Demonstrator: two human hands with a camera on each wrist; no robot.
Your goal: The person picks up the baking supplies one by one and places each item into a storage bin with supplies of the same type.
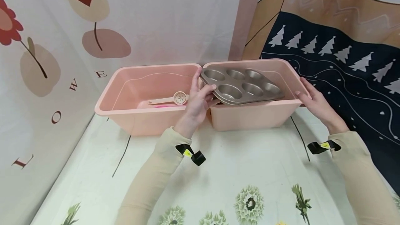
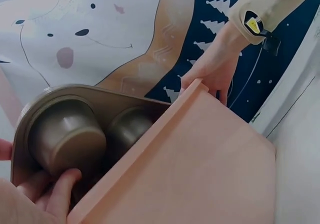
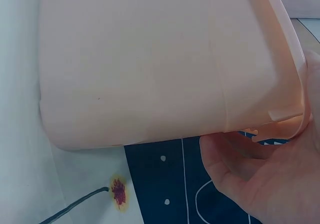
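A grey metal muffin tin with several round cups lies tilted over the right pink bin, its left end raised. My left hand grips that end, thumb on top and fingers beneath. In the left wrist view, fingertips press by a cup's underside, and the front rim of the bin runs beneath the tin. My right hand holds the right bin's outer end at the rim. In the right wrist view, the fingers curl under the bin's lip.
A second pink bin stands close on the left. Inside it lie a pale pink long-handled egg separator and something bright pink. Both bins stand on a floral cloth, with printed curtains behind and to the sides.
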